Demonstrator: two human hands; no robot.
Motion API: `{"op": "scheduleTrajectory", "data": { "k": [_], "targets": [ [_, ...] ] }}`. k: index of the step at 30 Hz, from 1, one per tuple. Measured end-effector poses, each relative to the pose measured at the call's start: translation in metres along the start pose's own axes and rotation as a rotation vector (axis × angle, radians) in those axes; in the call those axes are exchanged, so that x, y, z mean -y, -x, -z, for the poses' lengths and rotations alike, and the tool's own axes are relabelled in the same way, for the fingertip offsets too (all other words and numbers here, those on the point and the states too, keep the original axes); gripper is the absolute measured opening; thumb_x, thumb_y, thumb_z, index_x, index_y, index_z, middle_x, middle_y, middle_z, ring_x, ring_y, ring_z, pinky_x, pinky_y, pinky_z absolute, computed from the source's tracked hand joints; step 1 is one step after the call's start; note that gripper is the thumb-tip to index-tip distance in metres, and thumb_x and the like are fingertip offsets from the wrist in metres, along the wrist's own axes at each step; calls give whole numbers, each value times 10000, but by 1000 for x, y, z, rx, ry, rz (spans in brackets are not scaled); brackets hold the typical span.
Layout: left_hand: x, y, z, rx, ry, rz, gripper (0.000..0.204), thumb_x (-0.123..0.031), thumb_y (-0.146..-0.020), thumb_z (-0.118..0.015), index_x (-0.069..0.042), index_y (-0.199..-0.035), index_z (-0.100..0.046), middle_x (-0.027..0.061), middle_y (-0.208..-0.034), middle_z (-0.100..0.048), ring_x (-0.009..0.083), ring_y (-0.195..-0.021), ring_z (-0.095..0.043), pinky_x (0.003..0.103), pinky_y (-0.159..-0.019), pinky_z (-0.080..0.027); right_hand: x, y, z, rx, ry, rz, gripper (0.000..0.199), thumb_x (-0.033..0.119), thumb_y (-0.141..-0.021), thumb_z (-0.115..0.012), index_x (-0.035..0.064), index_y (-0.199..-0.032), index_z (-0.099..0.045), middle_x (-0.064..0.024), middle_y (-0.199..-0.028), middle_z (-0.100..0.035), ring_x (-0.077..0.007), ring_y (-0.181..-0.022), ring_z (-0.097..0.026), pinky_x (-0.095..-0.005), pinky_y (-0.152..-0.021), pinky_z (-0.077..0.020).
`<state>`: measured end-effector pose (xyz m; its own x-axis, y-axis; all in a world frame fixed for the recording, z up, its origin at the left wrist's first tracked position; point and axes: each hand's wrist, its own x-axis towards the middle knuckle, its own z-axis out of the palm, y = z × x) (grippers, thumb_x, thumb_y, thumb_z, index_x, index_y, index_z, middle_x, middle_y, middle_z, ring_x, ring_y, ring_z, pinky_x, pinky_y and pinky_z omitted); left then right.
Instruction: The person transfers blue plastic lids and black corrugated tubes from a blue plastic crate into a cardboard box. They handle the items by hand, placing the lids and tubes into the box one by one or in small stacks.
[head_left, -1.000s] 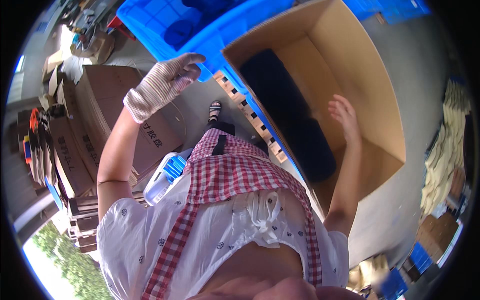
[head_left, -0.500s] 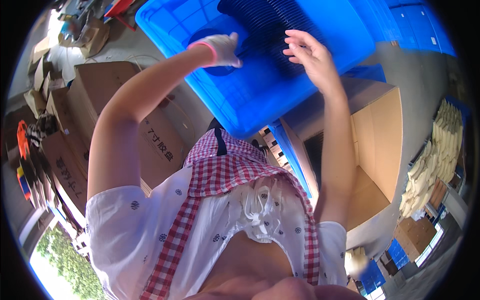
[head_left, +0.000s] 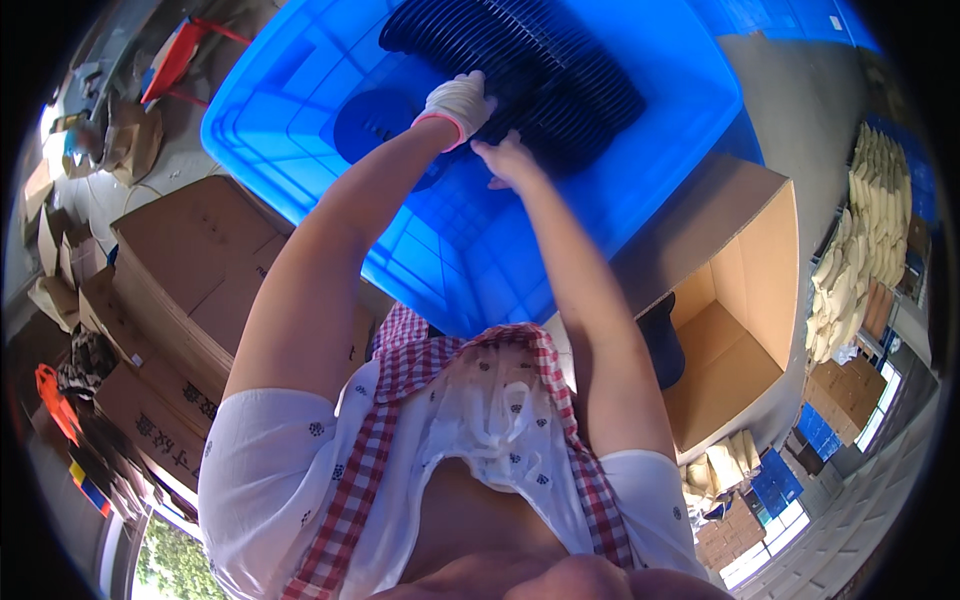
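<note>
A big blue plastic bin (head_left: 330, 90) fills the upper middle of the head view. Inside it lie rows of dark, thin stacked parts (head_left: 560, 70). My left hand (head_left: 458, 103), in a white glove with a pink cuff, rests on the near end of a row with its fingers curled over the parts. My bare right hand (head_left: 508, 162) is right beside it, fingers down at the same row's edge. Whether either hand has closed around any parts is hidden by the hands themselves.
An open cardboard box (head_left: 745, 300) stands at the right with a dark stack (head_left: 662, 340) in its near corner. Closed cartons (head_left: 190, 260) sit at the left, flattened cardboard scraps (head_left: 130, 140) beyond them. Tan stacked bundles (head_left: 850, 250) lie at the far right.
My view swung from the open cardboard box to the blue bin. Both hands moved out over the bin and came down together onto the dark parts.
</note>
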<state>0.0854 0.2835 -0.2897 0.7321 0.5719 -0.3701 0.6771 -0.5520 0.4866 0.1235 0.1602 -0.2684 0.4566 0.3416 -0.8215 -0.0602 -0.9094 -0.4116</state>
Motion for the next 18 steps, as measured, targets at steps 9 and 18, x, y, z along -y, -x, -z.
{"op": "scheduleTrajectory", "data": {
  "k": [9, 18],
  "targets": [
    [-81, -6, -36, 57, -98, -88, 454, -392, -884, -603, -57, -1182, -529, 154, -1137, -601, 329, -1049, -605, 434, -852, -512, -65, -31, -6, -425, 53, 30, 820, 427, -790, -709, -89, -1268, -287, -310, -1207, -534, -419, -1013, -614, -439, -851, -522],
    [-132, 19, -69, 106, -232, -231, 507, -134, -833, -672, -65, -1258, -404, 204, -1200, -538, 350, -1035, -623, 429, -797, -544, -117, -4, 47, -475, 45, 6, 655, 361, -776, -734, -31, -1162, -378, -293, -1085, -606, -436, -1008, -607, -465, -867, -500]
  ]
}}
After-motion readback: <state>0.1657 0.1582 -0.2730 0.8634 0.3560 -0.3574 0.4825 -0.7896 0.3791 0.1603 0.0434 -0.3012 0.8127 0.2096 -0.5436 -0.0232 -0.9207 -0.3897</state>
